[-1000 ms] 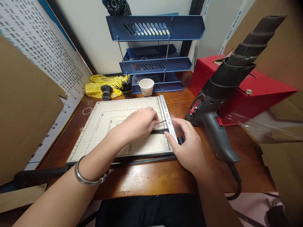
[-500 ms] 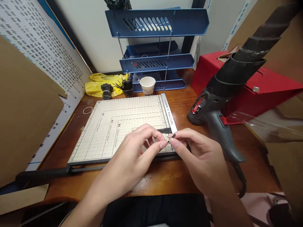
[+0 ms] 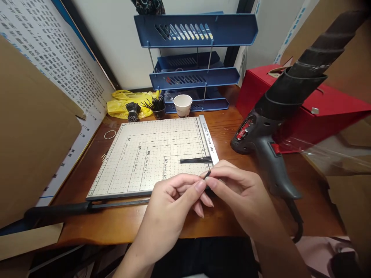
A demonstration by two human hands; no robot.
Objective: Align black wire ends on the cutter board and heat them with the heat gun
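My left hand (image 3: 171,204) and my right hand (image 3: 239,189) meet over the front right corner of a paper cutter (image 3: 124,166). Thumb and forefinger of each are closed on a short, thin black tube-like piece (image 3: 208,174), its ends mostly hidden by the fingertips. The left hand's other fingers curl loosely below. Just beyond my fingers, a flat row of thin black strands (image 3: 195,160) lies on the gridded board, its right ends against the white ruler edge. The cutter's black handle (image 3: 58,210) is lowered along the front.
A heat gun (image 3: 265,131) stands at the right before a red box (image 3: 333,104). Behind the cutter are a bundle of black strands (image 3: 133,112), a small black cup (image 3: 159,113) of strands, a paper cup (image 3: 182,105), a yellow bag (image 3: 118,104) and blue trays (image 3: 197,79).
My left hand has shifted slightly down, its fingertips closing in on the black piece beside my right hand's. The row of black strands is now more exposed. The view has tilted slightly.
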